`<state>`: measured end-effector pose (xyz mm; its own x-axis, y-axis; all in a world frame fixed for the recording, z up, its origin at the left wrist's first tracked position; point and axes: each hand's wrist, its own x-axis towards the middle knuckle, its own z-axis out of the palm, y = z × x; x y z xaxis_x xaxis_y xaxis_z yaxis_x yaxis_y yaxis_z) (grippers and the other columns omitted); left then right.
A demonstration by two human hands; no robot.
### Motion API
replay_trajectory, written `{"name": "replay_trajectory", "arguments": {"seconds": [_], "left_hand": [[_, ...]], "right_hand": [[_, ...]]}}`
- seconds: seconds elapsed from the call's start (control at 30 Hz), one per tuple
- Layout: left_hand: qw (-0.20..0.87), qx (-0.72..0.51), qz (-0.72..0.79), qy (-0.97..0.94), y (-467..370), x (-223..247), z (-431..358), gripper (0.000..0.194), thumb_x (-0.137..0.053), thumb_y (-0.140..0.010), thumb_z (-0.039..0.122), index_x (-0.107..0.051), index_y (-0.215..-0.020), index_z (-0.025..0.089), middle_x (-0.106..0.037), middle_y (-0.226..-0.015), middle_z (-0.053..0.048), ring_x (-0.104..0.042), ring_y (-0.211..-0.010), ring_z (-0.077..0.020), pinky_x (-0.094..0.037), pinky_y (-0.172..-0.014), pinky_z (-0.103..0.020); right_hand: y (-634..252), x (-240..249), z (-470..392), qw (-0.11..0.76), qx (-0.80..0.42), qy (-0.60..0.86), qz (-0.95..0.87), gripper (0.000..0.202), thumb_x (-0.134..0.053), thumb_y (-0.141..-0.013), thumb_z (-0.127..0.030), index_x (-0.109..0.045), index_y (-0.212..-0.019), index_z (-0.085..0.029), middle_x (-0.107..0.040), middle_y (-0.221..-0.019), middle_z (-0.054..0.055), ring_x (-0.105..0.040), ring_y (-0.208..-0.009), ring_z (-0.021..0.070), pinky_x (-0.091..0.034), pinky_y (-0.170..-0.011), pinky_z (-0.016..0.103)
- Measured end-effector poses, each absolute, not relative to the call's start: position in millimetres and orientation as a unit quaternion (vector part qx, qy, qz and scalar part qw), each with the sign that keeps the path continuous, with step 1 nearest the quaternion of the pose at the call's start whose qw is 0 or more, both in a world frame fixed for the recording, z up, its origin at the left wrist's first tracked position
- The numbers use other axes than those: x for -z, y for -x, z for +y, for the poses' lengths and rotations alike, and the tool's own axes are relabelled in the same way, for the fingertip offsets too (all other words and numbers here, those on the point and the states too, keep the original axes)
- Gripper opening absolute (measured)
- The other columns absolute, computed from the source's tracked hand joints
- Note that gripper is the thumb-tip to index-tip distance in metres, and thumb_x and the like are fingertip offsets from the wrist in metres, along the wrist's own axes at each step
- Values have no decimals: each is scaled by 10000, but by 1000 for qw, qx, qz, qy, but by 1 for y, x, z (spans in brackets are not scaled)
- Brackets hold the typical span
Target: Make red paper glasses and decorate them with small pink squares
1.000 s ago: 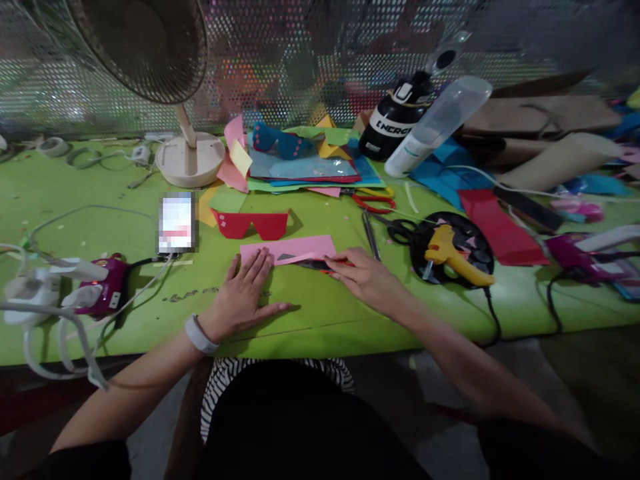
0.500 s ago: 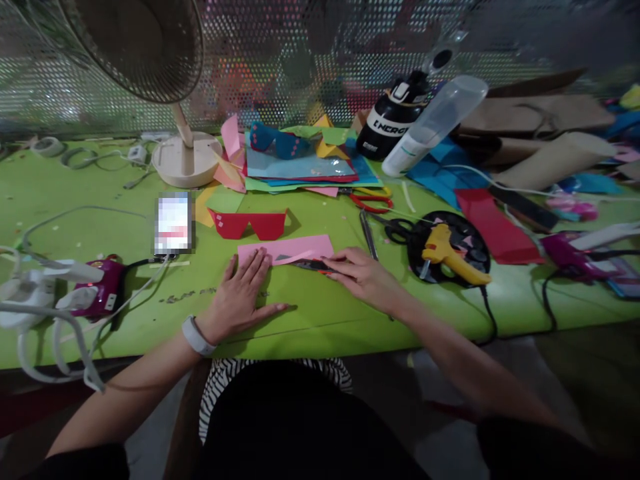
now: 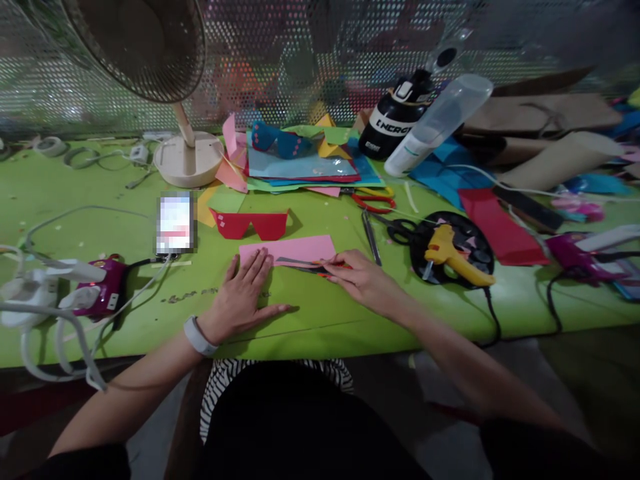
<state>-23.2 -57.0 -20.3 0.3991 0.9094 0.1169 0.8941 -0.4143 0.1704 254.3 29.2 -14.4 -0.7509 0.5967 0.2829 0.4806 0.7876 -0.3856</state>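
A pink paper strip [image 3: 300, 248] lies flat on the green tabletop in front of me. My left hand [image 3: 245, 287] is pressed on its left end, fingers spread and thumb stretched to the right. At the paper's right end, my right hand [image 3: 357, 273] is closed round a pair of scissors [image 3: 300, 263] with dark blades and a bit of red at the handle. The blades point left along the paper's near edge and stand slightly apart. Most of the handle is hidden by my fingers. Just beyond the paper sit red paper glasses [image 3: 250, 225].
Tweezers [image 3: 371, 239], black-handled scissors [image 3: 401, 231] and a yellow glue gun [image 3: 453, 253] on a black plate lie to the right. Farther back are blue paper glasses [image 3: 280, 141], a black bottle [image 3: 387, 127] and a fan [image 3: 187, 160]. A phone [image 3: 175, 223] and power strip [image 3: 103, 287] stand left.
The narrow pink edge that curled over the scissors blades no longer shows raised, and more of the upper blade is visible. My left hand has stayed in place on the paper.
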Motion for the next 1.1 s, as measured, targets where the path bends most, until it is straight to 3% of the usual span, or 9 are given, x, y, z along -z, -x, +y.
{"name": "replay_trajectory", "arguments": {"seconds": [0.37,1.1], "left_hand": [[33,-101,537,-837,23,22,-57,967,-344,-842,757,16,-1537,190,-198,-1586,-120,-166,-1467,-270,-34,-1193,-471],[67,-86,551,-827,22,16,-56,967,-311,-845,764,13,-1540,175,-176,-1590,-119,-151,-1471,-256,-34,-1195,-461]], "right_hand": [[-251,14,34,213,-131,278,-928,336,-511,-907,-93,-632,-1209,-176,-645,-1091,123,-585,-1025,254,-541,-869,455],[-249,17,27,205,-146,280,-926,322,-516,-917,-150,-629,-1218,-160,-634,-1069,139,-590,-999,257,-539,-853,461]]}}
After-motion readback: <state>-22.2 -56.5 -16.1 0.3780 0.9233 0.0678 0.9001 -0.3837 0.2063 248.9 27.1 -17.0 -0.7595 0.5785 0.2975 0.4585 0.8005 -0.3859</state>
